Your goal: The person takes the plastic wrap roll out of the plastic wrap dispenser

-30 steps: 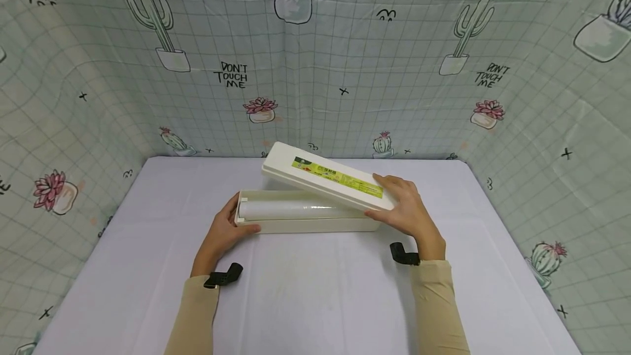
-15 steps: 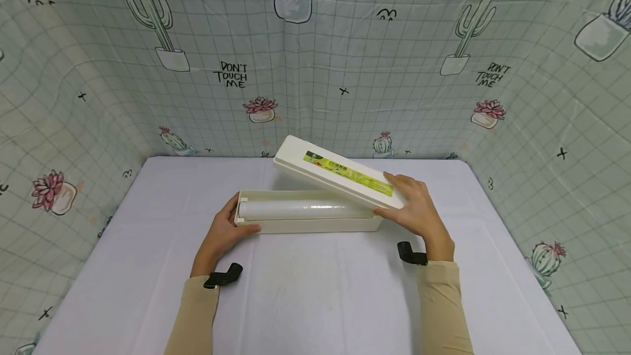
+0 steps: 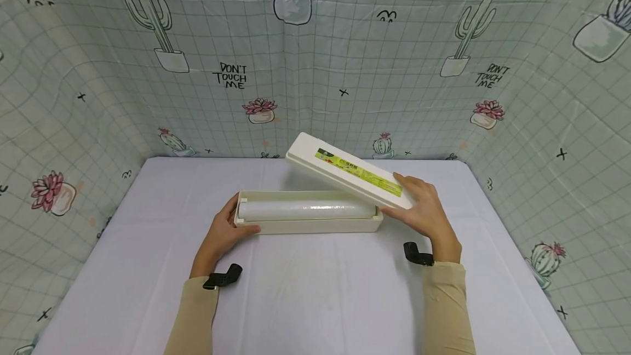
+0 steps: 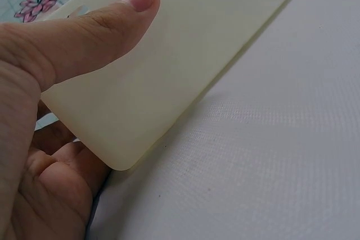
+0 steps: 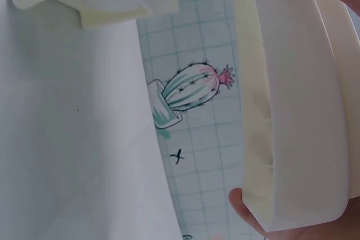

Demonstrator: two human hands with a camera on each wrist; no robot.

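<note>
A long off-white box point(image 3: 315, 226) lies on the table with a roll of cling film point(image 3: 305, 210) inside it. My left hand point(image 3: 224, 232) holds the box's left end, thumb on the front wall and fingers around behind the end. In the left wrist view the thumb lies flat against the box wall point(image 4: 169, 71). My right hand point(image 3: 421, 207) grips the right end of the white lid point(image 3: 345, 171), which carries a yellow-green label. The lid tilts above the box, its left end raised and farther back. The right wrist view shows the lid point(image 5: 304, 99) from its underside edge, fingers around its end.
White cloth covers the table point(image 3: 315, 289). Behind it and at both sides hangs a checked curtain point(image 3: 315, 70) printed with cacti. A black wrist strap point(image 3: 223, 276) sits on the left wrist, another strap point(image 3: 418, 255) on the right.
My right hand has moved right with the lid, and the lid's left end has risen, uncovering the roll's right end. The left hand and the box have stayed in place.
</note>
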